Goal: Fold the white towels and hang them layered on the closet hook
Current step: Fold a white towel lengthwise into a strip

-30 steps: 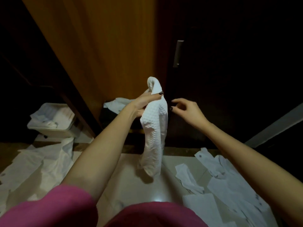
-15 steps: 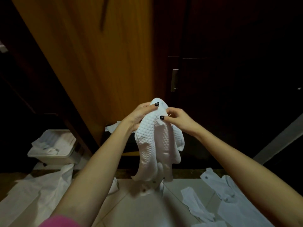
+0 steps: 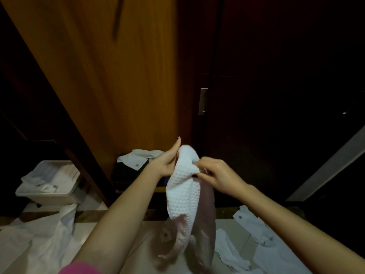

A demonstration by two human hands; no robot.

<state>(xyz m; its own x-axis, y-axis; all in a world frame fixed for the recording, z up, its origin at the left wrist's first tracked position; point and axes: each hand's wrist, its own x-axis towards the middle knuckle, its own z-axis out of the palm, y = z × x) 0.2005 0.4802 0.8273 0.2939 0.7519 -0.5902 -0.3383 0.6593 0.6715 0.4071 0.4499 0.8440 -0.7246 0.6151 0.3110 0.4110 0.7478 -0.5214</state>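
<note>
Pink sleeve fabric point(image 3: 79, 268) edges the bottom, nearest of all. Beyond it both bare forearms reach to the white towel point(image 3: 183, 194), a waffle-weave cloth with a raised grid. It is held in the air and hangs in a long narrow drape, its lower end blurred. The left hand point(image 3: 167, 162) holds its bunched top from the left, thumb raised. The fingers point(image 3: 199, 176) of the right hand point(image 3: 216, 175) pinch a fold on the towel's right side.

Below the towel lies a pale glossy tiled floor point(image 3: 147, 232), with crumpled white buttoned garments point(image 3: 254, 224) to the towel's right and smooth white cloth point(image 3: 39, 238) to its left. Farther left stands a rectangular pale plastic bin point(image 3: 49, 196). Behind the towel rise a grained orange-brown wooden door point(image 3: 118, 76) and a flat metal handle point(image 3: 203, 101).
</note>
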